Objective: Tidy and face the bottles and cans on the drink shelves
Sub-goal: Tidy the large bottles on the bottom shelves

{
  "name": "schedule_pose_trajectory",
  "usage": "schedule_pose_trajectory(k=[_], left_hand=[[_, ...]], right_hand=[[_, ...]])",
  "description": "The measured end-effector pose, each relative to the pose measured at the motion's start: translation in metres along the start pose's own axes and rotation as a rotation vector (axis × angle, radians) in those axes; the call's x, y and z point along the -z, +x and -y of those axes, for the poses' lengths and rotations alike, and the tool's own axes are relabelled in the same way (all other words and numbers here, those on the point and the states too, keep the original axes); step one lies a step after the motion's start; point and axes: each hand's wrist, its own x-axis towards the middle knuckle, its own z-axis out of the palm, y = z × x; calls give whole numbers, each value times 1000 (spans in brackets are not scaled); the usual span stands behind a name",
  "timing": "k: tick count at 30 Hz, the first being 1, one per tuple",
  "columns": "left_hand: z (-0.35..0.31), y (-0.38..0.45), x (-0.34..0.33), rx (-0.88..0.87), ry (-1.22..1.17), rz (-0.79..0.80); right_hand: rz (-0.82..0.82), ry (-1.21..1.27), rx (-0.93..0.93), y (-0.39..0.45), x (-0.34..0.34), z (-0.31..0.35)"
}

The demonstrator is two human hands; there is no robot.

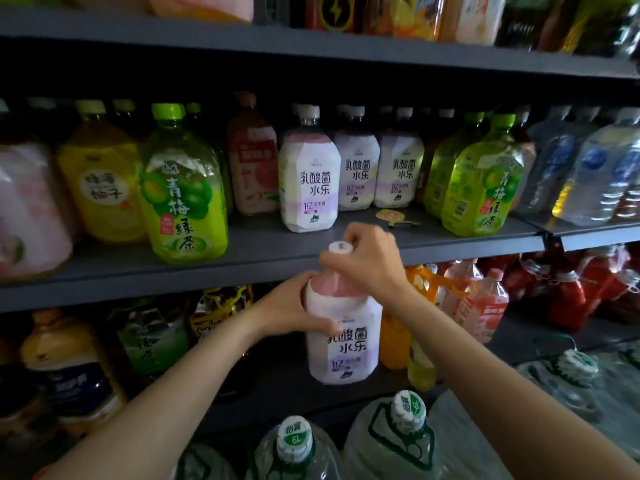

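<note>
Both hands on the white bottle [341,336], held out in front of the middle shelf's edge [242,268]: left hand [294,306] wraps its shoulder, right hand [367,261] curls round the neck under the cap. Best keep it upright, label forward, lift over that edge and set it in the open space beside the front white bottle [308,181], steering around the sticker [391,216] lying there
</note>
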Motion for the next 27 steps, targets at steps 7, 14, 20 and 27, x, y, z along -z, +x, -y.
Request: schedule_pose_trajectory(k=[7,14,20,27], left_hand=[[-80,23,40,-116,-236,-263],[-108,94,23,-81,-300,-422],[-111,120,20,-80,139,-471],[-64,101,27,-116,1069,-636]], right_hand=[[-201,291,192,48,66,64],[2,96,-3,56,55,-16],[-166,-24,-25,58,8,-44],[-147,-209,-172,85,-13,-49]])
